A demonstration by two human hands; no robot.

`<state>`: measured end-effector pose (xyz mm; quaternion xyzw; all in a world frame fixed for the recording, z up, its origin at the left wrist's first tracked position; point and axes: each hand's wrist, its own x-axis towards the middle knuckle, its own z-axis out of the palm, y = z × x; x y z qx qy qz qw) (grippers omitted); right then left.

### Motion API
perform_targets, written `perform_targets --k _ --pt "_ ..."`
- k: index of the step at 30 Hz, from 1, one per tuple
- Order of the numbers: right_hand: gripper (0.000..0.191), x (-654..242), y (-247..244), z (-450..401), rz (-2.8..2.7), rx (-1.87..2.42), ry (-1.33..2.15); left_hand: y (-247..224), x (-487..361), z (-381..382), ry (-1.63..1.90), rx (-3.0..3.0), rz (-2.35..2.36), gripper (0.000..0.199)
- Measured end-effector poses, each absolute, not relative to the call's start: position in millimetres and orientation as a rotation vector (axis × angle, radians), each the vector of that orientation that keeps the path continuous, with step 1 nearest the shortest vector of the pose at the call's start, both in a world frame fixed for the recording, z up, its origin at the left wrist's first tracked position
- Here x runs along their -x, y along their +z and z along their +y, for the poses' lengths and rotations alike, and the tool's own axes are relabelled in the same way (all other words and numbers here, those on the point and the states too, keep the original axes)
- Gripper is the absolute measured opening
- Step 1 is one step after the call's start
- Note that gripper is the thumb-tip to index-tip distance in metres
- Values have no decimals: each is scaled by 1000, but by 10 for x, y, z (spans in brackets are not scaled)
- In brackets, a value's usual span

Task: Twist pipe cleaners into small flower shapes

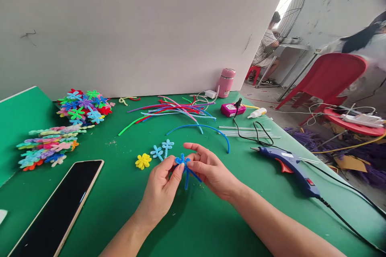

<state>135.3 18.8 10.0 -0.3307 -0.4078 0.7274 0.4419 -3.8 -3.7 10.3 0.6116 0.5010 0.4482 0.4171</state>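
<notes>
A blue pipe-cleaner flower (182,160) with two loose tails hanging down is pinched between both hands above the green table. My left hand (164,186) grips its left side with thumb and forefinger. From the right, my right hand (211,170) holds it by thumb and forefinger, the other fingers raised. Just beyond the left hand lie two light blue pipe-cleaner flowers (163,150) on stems and a yellow flower (143,161). A curved blue pipe cleaner (199,126) rests farther back, in front of a bundle of coloured pipe cleaners (175,109).
Piles of finished flowers (83,106) stand at the back left, near a phone (57,209). To the right are a glue gun (289,166), clear glue sticks (244,131), a pink box (232,109) and a pink flask (226,83). A white board (135,36) closes off the back.
</notes>
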Motion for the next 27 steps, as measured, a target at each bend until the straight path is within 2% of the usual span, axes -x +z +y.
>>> perform_targets --k 9,15,27 --pt "44 -1361 4 188 -1393 849 1544 58 44 -9 1206 -1338 1258 23" --pt "42 -1357 12 169 -1654 935 1232 8 60 5 1193 -1207 1187 20" --pt "53 -1353 18 110 -1875 926 927 9 73 42 1096 -1059 1105 24"
